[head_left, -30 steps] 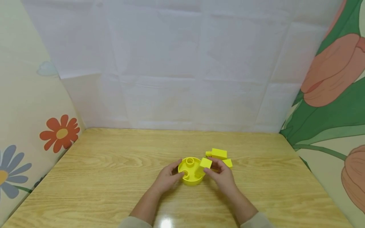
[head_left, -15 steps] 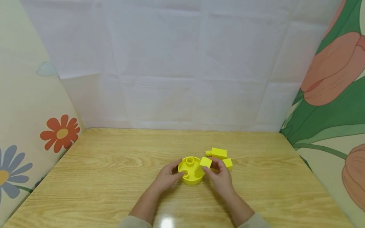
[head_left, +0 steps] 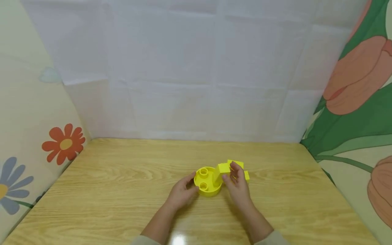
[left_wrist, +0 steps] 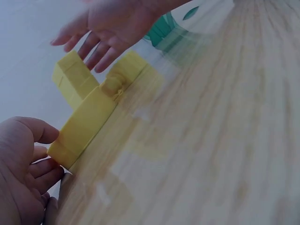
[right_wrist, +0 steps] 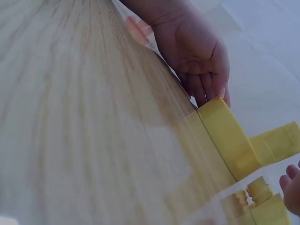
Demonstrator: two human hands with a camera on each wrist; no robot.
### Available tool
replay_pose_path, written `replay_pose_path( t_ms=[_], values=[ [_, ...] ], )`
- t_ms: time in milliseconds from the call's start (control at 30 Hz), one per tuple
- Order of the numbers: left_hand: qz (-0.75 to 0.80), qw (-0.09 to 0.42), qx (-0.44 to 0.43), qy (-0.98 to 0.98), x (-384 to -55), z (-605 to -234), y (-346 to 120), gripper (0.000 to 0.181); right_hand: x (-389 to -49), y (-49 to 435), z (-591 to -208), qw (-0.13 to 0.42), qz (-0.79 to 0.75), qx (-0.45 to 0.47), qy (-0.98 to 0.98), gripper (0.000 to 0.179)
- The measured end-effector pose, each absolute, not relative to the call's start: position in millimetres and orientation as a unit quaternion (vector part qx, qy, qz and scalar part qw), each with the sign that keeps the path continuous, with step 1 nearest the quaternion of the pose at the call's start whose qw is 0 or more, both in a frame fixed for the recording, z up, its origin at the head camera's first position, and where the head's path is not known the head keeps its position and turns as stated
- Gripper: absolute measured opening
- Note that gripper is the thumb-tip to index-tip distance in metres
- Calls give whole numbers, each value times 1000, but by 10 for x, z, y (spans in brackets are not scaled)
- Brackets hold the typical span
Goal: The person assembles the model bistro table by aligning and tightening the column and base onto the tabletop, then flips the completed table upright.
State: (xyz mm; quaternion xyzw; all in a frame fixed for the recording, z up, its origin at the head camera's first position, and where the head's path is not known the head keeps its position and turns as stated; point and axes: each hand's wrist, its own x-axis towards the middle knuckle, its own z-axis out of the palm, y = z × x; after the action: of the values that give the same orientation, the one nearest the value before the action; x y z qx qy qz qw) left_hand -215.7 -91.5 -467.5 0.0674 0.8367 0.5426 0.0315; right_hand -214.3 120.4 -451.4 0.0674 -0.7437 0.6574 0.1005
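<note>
Just right of the middle of the worktop (head_left: pixel 122 190), well apart from its far edge and both side edges, a yellow round base (head_left: pixel 209 194) is resting flat. Within its rim, on the side toward the worktop's right edge, an upright block (head_left: pixel 220 172) is standing; how deep it is sitting, I cannot tell. The left hand (head_left: pixel 182 193) is gripping the base's left side, thumb and fingers clamped on the rim. The right hand (head_left: pixel 240 189) is holding nothing: its fingers are hovering loosely, apart from the thumb, just beside the block, and the right wrist view is showing a gap between.

For seating the block well, the left hand should be steadying the base against turning, while the right would best be pressing straight down on the block's top; a sideways push could be tipping it. A light wobble should be telling whether it is firm.

Counting up, one base is showing, with two bare sockets, a far socket (head_left: pixel 203 172) and a near socket (head_left: pixel 203 186); one block is standing in it; two loose blocks, one farther (head_left: pixel 239 164) and one nearer (head_left: pixel 246 175), are lying beyond the right hand, partly hidden by it.
</note>
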Motion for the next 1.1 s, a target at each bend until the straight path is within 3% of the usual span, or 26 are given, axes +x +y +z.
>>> replay_pose_path(
  t_ms=[100, 233, 700, 1100],
  values=[
    [547, 27, 57, 835, -2143, -4683, -894, 57, -2129, 1190, -4531, 64, 667, 97, -736, 64],
    [554, 25, 56, 830, -2150, -4694, -898, 56, -2148, 1174, -4534, 53, 665, 89, -740, 63],
    [561, 31, 77, 824, -2134, -4637, -920, 56, -2208, 1106, -4525, 74, 653, -5, -754, 52],
    [563, 33, 76, 823, -2137, -4631, -937, 57, -2135, 1009, -4540, 109, 655, -33, -747, 48]
  ],
)
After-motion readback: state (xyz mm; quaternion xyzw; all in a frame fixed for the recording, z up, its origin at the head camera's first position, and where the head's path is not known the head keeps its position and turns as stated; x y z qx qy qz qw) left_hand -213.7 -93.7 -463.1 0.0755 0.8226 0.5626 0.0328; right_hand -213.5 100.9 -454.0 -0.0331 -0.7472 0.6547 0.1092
